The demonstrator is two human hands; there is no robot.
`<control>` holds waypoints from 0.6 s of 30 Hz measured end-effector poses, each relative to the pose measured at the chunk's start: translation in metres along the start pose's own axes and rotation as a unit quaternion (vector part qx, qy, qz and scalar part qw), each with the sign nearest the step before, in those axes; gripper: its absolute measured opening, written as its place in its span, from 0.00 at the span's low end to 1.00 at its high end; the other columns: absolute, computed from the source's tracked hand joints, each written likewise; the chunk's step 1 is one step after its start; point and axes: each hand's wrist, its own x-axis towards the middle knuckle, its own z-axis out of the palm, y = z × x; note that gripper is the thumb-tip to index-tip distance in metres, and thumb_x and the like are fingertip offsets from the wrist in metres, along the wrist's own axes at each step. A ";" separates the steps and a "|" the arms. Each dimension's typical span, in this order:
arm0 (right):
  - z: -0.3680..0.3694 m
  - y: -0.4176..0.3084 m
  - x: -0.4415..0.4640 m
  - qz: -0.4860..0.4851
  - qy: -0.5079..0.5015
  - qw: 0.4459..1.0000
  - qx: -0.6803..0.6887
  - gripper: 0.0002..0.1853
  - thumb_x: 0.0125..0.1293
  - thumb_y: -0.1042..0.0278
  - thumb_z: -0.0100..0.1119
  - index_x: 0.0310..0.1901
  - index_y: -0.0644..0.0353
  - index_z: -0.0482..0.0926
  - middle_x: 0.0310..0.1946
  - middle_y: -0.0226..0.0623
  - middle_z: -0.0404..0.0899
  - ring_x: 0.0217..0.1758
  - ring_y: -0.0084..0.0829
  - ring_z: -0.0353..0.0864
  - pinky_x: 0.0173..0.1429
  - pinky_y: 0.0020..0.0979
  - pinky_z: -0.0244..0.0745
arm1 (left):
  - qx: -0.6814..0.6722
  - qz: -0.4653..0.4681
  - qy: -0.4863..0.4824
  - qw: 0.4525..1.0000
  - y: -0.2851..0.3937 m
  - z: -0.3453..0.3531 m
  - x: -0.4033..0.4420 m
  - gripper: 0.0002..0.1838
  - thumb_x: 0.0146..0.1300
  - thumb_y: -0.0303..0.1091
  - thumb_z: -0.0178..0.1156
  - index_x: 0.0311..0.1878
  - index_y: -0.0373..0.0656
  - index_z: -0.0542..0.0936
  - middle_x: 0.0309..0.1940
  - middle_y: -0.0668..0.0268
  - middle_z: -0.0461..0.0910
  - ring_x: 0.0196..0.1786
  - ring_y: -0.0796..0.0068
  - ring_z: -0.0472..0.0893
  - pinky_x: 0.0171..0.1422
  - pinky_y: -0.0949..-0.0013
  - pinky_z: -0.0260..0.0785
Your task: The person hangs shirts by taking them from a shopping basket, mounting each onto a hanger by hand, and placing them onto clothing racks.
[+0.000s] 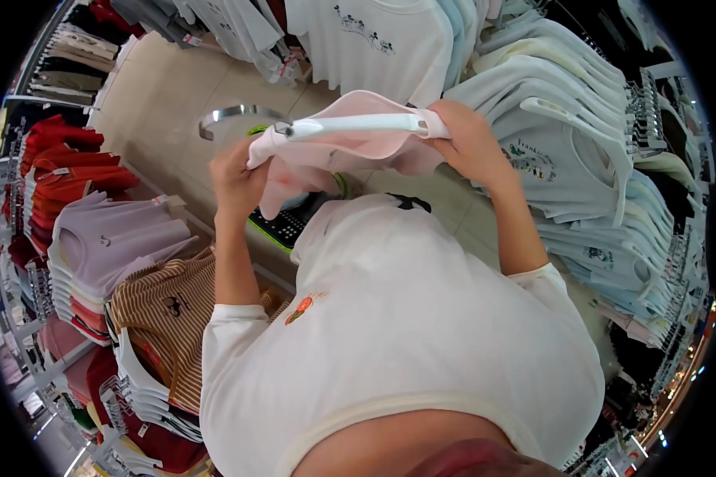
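In front of my chest I hold a pale pink garment [358,103] with a white plastic hanger [358,125] lying across its neck opening. My left hand [239,179] is closed around the garment and the hanger's left end. The fingers of my right hand [473,143] are closed on the garment's right shoulder, by the hanger's other end. A shiny curved metal piece [235,114] shows beside my left hand; whether it is the hanger's hook I cannot tell. Below the garment is a black perforated object [282,226] with a bright green edge, partly hidden.
White and pale shirts [565,119] hang on a rack close at my right. On the left, racks hold red clothes [79,175], a lilac top [119,234] and a brown striped top [171,310]. More white shirts [374,40] hang ahead, beyond the tiled floor [167,87].
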 end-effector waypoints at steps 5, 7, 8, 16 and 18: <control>-0.001 -0.006 0.003 -0.063 0.040 0.994 -0.084 0.18 0.50 0.72 0.70 0.43 0.61 0.76 0.38 0.42 0.80 0.43 0.46 0.80 0.46 0.44 0.74 | -0.016 0.008 -0.013 1.000 0.001 0.014 0.007 0.13 0.51 0.18 0.64 0.41 0.36 0.82 0.28 0.55 0.79 0.29 0.58 0.80 0.36 0.67 0.72; 0.000 -0.015 0.000 -0.066 0.029 0.992 -0.108 0.18 0.50 0.73 0.69 0.43 0.61 0.75 0.36 0.40 0.79 0.42 0.45 0.80 0.45 0.44 0.74 | -0.011 0.007 -0.037 0.999 0.004 0.019 0.010 0.13 0.52 0.20 0.64 0.42 0.38 0.83 0.30 0.54 0.81 0.31 0.55 0.81 0.37 0.65 0.73; 0.004 -0.018 -0.002 -0.061 0.018 0.992 -0.105 0.18 0.50 0.73 0.69 0.43 0.61 0.75 0.36 0.40 0.78 0.41 0.44 0.80 0.45 0.44 0.74 | 0.002 0.004 -0.060 0.998 0.010 0.020 0.012 0.13 0.52 0.21 0.65 0.43 0.39 0.83 0.32 0.54 0.82 0.32 0.53 0.82 0.38 0.64 0.74; 0.015 -0.023 -0.003 0.033 0.080 0.991 -0.101 0.13 0.53 0.72 0.67 0.40 0.58 0.75 0.36 0.40 0.77 0.38 0.48 0.79 0.40 0.43 0.73 | 0.023 -0.019 -0.136 0.990 0.014 0.026 0.031 0.12 0.53 0.25 0.65 0.43 0.41 0.82 0.33 0.54 0.81 0.35 0.50 0.81 0.40 0.58 0.73; 0.012 -0.018 -0.007 0.071 0.085 0.989 -0.098 0.13 0.54 0.72 0.67 0.40 0.58 0.75 0.37 0.40 0.77 0.39 0.48 0.79 0.41 0.43 0.74 | 0.043 -0.039 -0.149 0.987 0.001 0.022 0.033 0.13 0.53 0.26 0.66 0.43 0.41 0.82 0.34 0.54 0.82 0.36 0.50 0.80 0.41 0.58 0.72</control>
